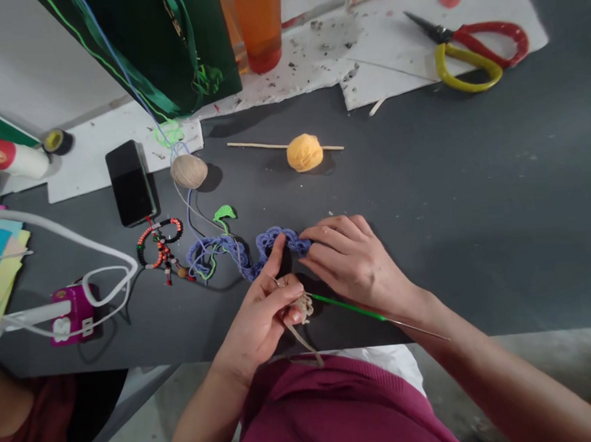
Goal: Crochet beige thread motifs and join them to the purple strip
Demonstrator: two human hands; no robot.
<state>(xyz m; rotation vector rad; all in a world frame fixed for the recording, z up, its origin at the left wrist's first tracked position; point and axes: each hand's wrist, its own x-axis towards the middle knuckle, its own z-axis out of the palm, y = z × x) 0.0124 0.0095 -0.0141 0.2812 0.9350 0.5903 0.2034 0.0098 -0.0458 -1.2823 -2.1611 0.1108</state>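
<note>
My left hand [268,306] is closed in a pinch on a small beige crocheted piece [305,306] with a beige yarn tail trailing toward my lap; its forefinger points up at the blue crochet strip [244,251] lying on the dark table [475,203]. My right hand [351,261] rests palm down, fingers stretched over the right end of the blue strip. A green-handled crochet hook [366,312] runs under the right hand and wrist toward the beige piece. Beige yarn leads off to a beige yarn ball [189,171].
An orange yarn ball on a thin stick [305,152], a black phone [129,182], a beaded bracelet [161,246], a green crocheted leaf [224,214], red-and-yellow scissors [475,50], a green bag [164,42], an orange bottle [259,23], a pink plug with white cables [71,311], coloured paper at left.
</note>
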